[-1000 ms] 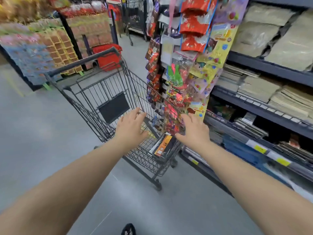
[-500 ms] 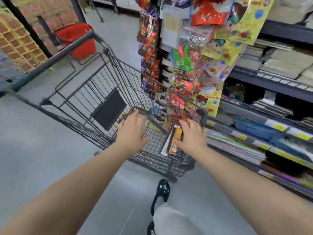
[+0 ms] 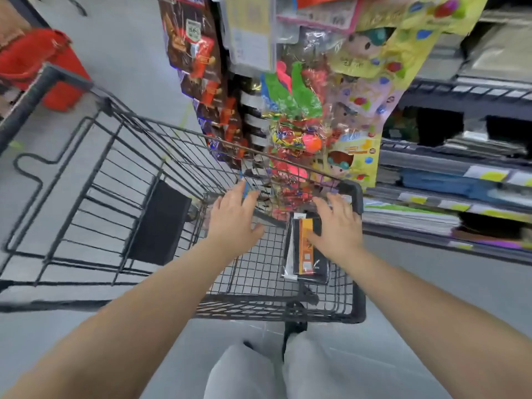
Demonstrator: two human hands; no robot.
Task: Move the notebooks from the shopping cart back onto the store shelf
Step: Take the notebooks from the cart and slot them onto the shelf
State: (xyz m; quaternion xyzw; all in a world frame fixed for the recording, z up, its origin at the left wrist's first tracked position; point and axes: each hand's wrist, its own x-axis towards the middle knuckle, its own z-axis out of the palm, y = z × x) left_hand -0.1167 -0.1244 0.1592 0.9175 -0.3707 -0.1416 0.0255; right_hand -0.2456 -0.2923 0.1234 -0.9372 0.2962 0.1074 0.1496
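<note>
Down in the far right corner of the shopping cart I see the notebooks, a thin black and orange stack lying flat on the wire floor, its long edge close along the right side wall. My right hand is spread over the stack's far end, fingers loose and open, gripping nothing; whether the palm touches the cover I cannot tell. My left hand hangs open over bare mesh just left of the stack, also empty. Left of that the basket floor is unoccupied up to the black flap. Hanging toy and candy packs crowd the cart's far rim. Beyond the right rim, the store shelf runs with stacked paper goods.
</note>
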